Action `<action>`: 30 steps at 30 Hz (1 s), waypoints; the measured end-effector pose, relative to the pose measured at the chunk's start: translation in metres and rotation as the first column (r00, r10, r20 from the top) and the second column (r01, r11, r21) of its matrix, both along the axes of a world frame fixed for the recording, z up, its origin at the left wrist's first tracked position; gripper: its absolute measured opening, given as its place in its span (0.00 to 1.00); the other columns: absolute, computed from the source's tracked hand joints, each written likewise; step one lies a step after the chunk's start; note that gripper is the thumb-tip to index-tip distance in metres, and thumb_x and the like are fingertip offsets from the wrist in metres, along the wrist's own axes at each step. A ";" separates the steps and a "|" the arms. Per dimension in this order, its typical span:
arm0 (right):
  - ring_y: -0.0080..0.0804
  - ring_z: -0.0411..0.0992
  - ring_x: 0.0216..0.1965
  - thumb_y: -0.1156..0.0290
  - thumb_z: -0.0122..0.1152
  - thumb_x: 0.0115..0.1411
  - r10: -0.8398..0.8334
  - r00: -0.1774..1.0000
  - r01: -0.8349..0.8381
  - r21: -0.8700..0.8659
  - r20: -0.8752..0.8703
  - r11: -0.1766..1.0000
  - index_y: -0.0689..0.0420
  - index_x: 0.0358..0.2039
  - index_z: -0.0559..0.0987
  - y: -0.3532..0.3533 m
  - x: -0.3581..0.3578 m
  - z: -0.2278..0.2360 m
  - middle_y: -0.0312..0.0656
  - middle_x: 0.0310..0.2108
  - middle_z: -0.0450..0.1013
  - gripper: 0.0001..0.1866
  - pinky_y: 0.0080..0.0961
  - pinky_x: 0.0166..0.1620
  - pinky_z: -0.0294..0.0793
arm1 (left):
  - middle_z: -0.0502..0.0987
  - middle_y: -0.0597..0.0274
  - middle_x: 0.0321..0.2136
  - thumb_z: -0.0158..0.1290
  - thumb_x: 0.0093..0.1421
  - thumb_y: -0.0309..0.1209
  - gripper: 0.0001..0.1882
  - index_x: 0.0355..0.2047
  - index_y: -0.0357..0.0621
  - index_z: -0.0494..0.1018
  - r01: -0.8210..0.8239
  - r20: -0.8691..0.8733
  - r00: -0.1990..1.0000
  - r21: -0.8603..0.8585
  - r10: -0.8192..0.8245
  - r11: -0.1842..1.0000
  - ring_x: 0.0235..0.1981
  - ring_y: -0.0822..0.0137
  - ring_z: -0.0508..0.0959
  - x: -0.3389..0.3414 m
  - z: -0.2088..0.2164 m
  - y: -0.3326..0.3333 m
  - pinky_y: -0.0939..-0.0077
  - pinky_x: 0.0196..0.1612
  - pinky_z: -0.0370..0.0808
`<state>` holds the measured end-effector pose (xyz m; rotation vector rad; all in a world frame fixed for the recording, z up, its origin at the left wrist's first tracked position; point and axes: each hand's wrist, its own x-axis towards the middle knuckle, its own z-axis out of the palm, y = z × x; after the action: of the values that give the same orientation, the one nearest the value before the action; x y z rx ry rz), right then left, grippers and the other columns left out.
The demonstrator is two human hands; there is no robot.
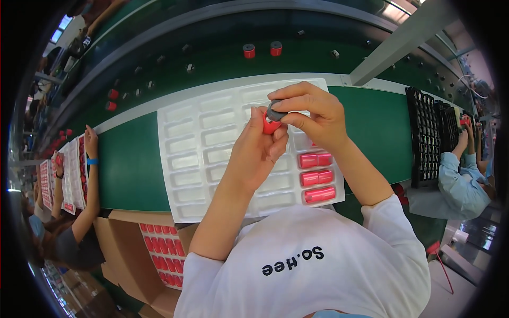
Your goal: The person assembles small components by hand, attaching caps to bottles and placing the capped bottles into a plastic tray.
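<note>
Over the far right part of a white plastic tray (199, 112), my hands meet at one small piece. My left hand (254, 146) is closed around a short red cylinder (270, 126), part of which its fingers cover. A round dark grey cap (275, 111) is pinched between the thumb and fingers of my right hand (317, 114). The cap sits at the top of the cylinder, slightly tilted; whether it is seated cannot be told. Below my right hand, several red cylinders (317, 177) lie on their sides in the tray's right column of pockets.
Beyond the tray, a dark green belt (222, 61) carries red cylinders with grey tops (249, 51) and small metal parts. A grey metal post (397, 45) rises at far right. Black racks (423, 138) stand right. An open carton (124, 254) holds filled trays. Co-workers sit both sides.
</note>
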<state>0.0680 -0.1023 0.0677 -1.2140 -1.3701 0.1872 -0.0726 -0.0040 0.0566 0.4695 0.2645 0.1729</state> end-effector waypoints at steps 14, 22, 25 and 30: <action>0.36 0.76 0.37 0.75 0.68 0.50 -0.271 0.934 0.275 0.016 0.233 0.961 0.58 0.35 0.83 -0.007 -0.019 -0.012 0.45 0.38 0.77 0.10 0.22 0.38 0.76 | 0.60 0.72 0.22 0.30 0.70 0.53 0.24 0.37 0.48 0.66 -0.113 -0.178 0.971 0.246 0.160 0.963 0.18 0.81 0.55 0.001 0.002 -0.015 0.86 0.21 0.52; 0.34 0.74 0.39 0.77 0.65 0.52 -0.217 0.975 0.224 -0.173 0.055 0.959 0.59 0.41 0.78 -0.004 -0.003 -0.027 0.43 0.40 0.74 0.14 0.25 0.44 0.74 | 0.61 0.71 0.23 0.33 0.70 0.51 0.22 0.44 0.45 0.63 -0.089 -0.237 0.957 0.318 0.170 0.944 0.20 0.79 0.57 0.021 -0.008 -0.019 0.86 0.23 0.55; 0.32 0.74 0.37 0.77 0.63 0.53 -0.232 0.973 0.228 -0.250 0.014 0.941 0.59 0.40 0.76 0.012 0.022 -0.024 0.41 0.38 0.72 0.12 0.24 0.44 0.73 | 0.65 0.67 0.24 0.40 0.68 0.48 0.20 0.48 0.43 0.61 -0.053 -0.245 0.942 0.566 0.229 0.823 0.22 0.75 0.64 0.036 -0.022 -0.009 0.84 0.25 0.62; 0.36 0.74 0.35 0.77 0.65 0.52 -0.557 0.721 0.636 -0.075 0.412 0.768 0.58 0.36 0.72 0.053 0.154 -0.061 0.42 0.34 0.71 0.13 0.26 0.39 0.73 | 0.70 0.52 0.37 0.58 0.55 0.28 0.20 0.46 0.41 0.65 0.016 -0.023 0.999 0.988 -0.043 -0.157 0.38 0.58 0.72 0.037 -0.032 -0.046 0.69 0.37 0.73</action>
<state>0.2221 -0.0490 0.0064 -1.8937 -1.2051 -0.3924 -0.0361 -0.0496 0.0248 2.1815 0.0152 0.3336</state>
